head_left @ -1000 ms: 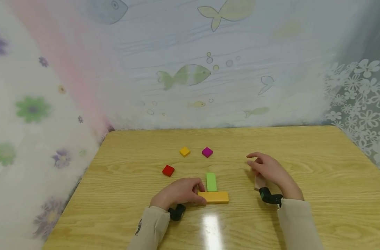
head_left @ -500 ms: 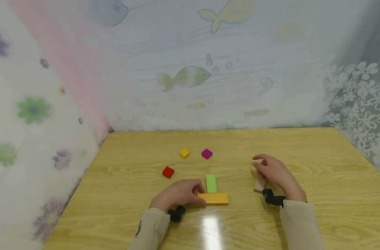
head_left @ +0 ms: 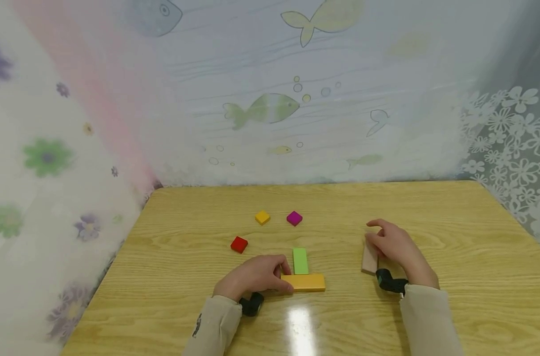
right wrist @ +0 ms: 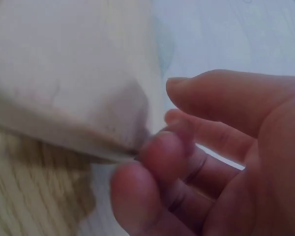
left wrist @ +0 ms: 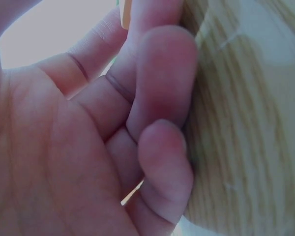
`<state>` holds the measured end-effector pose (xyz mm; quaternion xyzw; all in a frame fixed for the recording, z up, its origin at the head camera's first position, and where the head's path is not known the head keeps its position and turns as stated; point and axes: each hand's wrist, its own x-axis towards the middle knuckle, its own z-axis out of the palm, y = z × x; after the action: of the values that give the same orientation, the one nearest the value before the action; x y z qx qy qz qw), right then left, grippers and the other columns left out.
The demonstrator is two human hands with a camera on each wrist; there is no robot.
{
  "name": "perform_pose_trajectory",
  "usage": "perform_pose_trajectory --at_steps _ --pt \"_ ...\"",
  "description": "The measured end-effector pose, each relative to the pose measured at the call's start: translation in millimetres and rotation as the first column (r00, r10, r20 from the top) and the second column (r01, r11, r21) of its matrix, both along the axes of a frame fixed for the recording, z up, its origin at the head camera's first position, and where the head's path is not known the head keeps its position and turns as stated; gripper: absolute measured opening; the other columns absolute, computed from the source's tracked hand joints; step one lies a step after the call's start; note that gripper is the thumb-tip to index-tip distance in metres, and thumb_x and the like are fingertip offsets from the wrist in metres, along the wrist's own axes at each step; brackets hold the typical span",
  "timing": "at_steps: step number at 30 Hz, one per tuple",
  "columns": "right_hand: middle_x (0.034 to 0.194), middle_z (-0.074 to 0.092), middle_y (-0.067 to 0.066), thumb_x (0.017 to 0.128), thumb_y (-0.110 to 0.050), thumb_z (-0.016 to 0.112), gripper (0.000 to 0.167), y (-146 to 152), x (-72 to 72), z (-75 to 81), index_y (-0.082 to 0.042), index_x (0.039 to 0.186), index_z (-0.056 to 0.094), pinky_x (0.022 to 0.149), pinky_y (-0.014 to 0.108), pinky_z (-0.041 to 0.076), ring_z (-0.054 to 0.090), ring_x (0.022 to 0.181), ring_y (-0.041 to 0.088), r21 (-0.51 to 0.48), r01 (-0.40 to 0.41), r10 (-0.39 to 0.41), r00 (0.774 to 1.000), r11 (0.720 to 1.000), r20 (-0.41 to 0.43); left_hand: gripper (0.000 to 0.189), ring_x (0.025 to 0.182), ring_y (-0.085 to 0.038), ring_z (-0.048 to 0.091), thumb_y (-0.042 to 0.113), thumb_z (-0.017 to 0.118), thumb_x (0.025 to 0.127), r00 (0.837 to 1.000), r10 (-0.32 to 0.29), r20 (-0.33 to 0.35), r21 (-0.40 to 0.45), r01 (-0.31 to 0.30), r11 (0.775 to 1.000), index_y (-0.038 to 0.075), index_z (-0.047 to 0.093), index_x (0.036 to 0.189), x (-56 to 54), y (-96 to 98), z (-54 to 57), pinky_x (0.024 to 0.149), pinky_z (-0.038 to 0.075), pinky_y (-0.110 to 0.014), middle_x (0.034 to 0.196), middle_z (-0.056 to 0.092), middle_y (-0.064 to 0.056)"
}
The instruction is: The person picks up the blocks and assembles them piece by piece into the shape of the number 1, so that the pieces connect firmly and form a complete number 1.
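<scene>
In the head view my left hand (head_left: 254,274) pinches the left end of an orange rectangular block (head_left: 307,282), thumb on its near side. A light green block (head_left: 300,261) stands lengthwise away from me, its near end against the orange one. My right hand (head_left: 398,249) is beside a plain wooden block (head_left: 369,259), partly covering its far end. In the right wrist view the loosely bent fingertips (right wrist: 135,194) are close at the side of the wooden block (right wrist: 64,64), the thumb apart from it. Mostly palm and curled fingers fill the left wrist view, with an orange sliver showing.
Farther back on the wood-grain table (head_left: 198,212) lie a small yellow tile (head_left: 263,217), a purple tile (head_left: 294,218) and a red tile (head_left: 239,244). Behind the table hangs a pale curtain (head_left: 261,54) with fish drawings; a flowered one (head_left: 69,198) is at the left.
My right hand has shifted to the right, uncovering more of the wooden block, which has hardly moved. The left hand and the orange block have stayed put.
</scene>
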<state>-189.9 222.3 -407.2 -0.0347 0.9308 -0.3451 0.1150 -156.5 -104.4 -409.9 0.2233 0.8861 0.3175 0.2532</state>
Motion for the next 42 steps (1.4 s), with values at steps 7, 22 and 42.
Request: perform_pose_trajectory --at_steps 7,22,42 --pt "0.068 0.051 0.008 0.093 -0.029 0.044 0.045 1.1 1.0 -1.2 -0.003 0.129 0.04 0.052 0.033 0.04 0.048 0.049 0.021 0.011 0.015 -0.015 1.0 1.0 0.01 0.028 0.062 -0.009 0.046 0.039 0.071 0.073 1.0 0.008 0.01 0.004 -0.008 1.0 0.024 0.056 0.091 0.4 0.1 -0.5 0.059 0.039 -0.025 0.071 0.054 0.005" --pt "0.098 0.056 0.015 0.092 -0.028 0.047 0.046 -2.0 0.4 -2.6 0.0 0.128 0.041 0.057 0.03 0.045 0.055 0.063 0.016 -0.009 0.034 -0.034 0.999 0.999 0.027 0.029 0.062 -0.009 0.047 0.04 0.071 0.073 1.0 0.003 0.006 0.008 -0.003 1.0 0.023 0.056 0.091 1.0 0.9 2.5 0.061 0.04 -0.026 0.071 0.054 0.005" --pt "0.12 0.046 0.029 0.085 -0.05 0.051 0.074 -7.7 3.1 1.6 -0.003 0.137 0.029 0.074 0.045 0.041 0.052 0.098 0.034 0.104 -0.11 0.097 0.988 0.988 0.123 0.028 0.061 -0.009 0.048 0.039 0.071 0.073 1.0 -0.005 -0.004 0.014 0.005 1.0 0.023 0.056 0.091 2.2 -0.4 2.3 0.06 0.04 -0.025 0.071 0.055 0.005"
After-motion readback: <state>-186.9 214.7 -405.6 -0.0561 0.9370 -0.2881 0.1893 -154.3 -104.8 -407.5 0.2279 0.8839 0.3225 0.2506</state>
